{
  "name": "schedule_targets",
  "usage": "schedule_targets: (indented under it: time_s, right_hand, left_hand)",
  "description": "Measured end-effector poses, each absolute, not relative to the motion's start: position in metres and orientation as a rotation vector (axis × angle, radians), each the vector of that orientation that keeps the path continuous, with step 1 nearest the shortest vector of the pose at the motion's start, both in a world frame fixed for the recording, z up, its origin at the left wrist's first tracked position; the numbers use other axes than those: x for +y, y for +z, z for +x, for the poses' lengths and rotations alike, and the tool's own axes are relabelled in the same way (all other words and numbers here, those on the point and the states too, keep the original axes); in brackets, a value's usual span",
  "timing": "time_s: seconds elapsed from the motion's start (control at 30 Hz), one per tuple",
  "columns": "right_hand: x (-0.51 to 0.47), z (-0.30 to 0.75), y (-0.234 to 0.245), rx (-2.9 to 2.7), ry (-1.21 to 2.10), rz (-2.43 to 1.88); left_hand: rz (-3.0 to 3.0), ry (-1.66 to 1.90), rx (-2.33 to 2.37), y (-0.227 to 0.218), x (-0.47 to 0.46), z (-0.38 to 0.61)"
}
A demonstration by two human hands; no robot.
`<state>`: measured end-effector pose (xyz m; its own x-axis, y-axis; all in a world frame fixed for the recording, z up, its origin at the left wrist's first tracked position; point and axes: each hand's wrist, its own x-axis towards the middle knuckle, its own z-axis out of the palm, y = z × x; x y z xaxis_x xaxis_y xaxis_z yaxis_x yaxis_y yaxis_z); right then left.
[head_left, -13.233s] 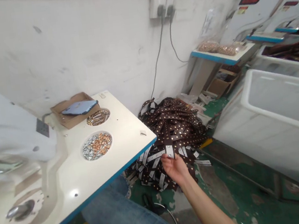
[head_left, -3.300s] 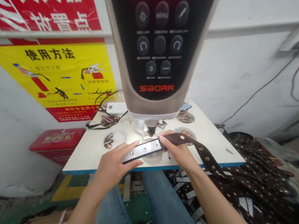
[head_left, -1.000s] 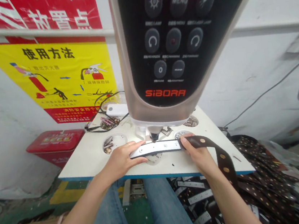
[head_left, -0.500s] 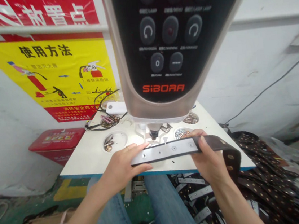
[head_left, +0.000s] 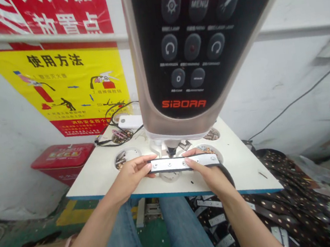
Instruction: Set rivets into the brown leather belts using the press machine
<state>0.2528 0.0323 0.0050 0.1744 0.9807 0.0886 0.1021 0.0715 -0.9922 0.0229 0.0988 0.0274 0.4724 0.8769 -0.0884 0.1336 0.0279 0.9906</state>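
A dark strap (head_left: 170,164) with a white backing strip and several round metal eyelets or studs stretches level between my hands. My left hand (head_left: 131,175) pinches its left end between thumb and fingers. My right hand (head_left: 209,170) grips it right of the middle, thumb on the white face and fingers behind the upper edge. From the right end the strap bends down behind that hand. The strap lies just in front of the dark tip (head_left: 171,150) under the machine head (head_left: 189,124); whether they touch I cannot tell.
The white table (head_left: 99,179) has round wells with small metal parts (head_left: 120,161). A square metal piece (head_left: 185,145), a white box (head_left: 130,121) and a black cord lie near the machine. Studded dark straps (head_left: 282,197) are heaped low at right; a red bin (head_left: 63,158) stands left.
The strap has moved against the machine's lower tip and sits more level. My right hand has slid left along it, closer to my left hand, and the camera view has tilted slightly up.
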Motion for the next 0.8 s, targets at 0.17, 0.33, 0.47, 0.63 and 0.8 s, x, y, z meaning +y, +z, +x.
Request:
schedule_targets:
  time_s: [0.17, 0.33, 0.47, 0.63, 0.8]
  right_hand:
    - [0.0342, 0.2578, -0.0007, -1.184, 0.941, -1.349]
    - [0.0343, 0.2565, 0.0013, -1.181, 0.97, -1.363]
    - [0.0326, 0.2549, 0.0043, -1.226, 0.992, -1.369]
    - [0.0312, 0.2542, 0.0055, -1.267, 0.952, -1.403]
    - [0.0336, 0.2522, 0.0054, -1.291, 0.927, -1.441]
  left_hand:
    - [1.372, 0.759, 0.988, 0.0197, 0.0996, 0.0315]
    - [1.358, 0.771, 1.02, 0.0195, 0.1018, 0.0318]
    - [1.366, 0.769, 1.039, 0.0188, 0.1011, 0.0298]
    - [1.382, 0.77, 1.052, 0.0203, 0.0992, 0.0288]
    - [1.351, 0.786, 1.056, 0.0236, 0.1016, 0.0271]
